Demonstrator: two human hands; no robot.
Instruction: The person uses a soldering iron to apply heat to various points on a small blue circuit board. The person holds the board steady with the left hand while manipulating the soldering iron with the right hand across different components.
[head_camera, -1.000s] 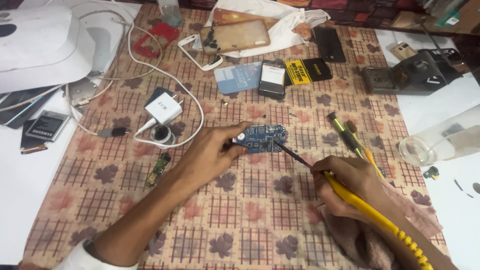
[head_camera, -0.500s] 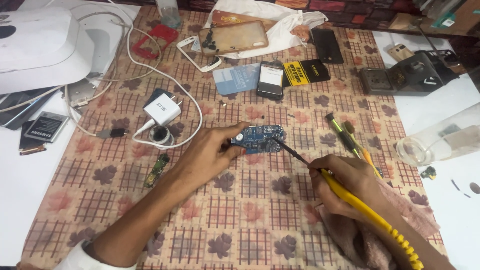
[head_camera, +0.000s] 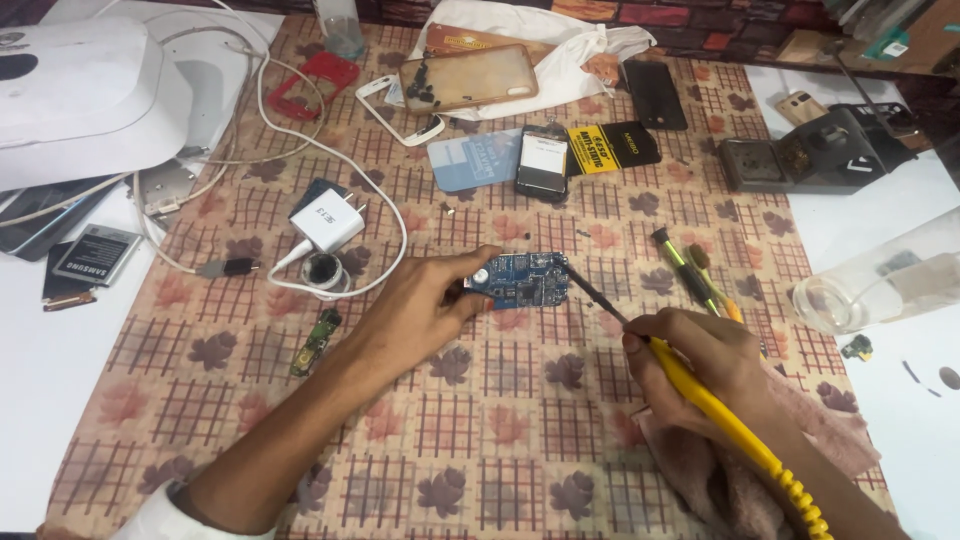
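A small blue circuit board lies on the patterned cloth near the middle. My left hand pinches the board's left edge with thumb and fingers and holds it down. My right hand grips a yellow-handled soldering iron like a pen. Its dark tip touches the board's right edge. The iron's yellow cord runs off toward the lower right.
A white charger with cable, a small green board, phones and phone parts lie behind. Screwdrivers sit right of the board. A soldering stand and a clear container are at right, a white device at left.
Both hands stay on the board and iron; the iron's tip has shifted only slightly along the board's right edge.
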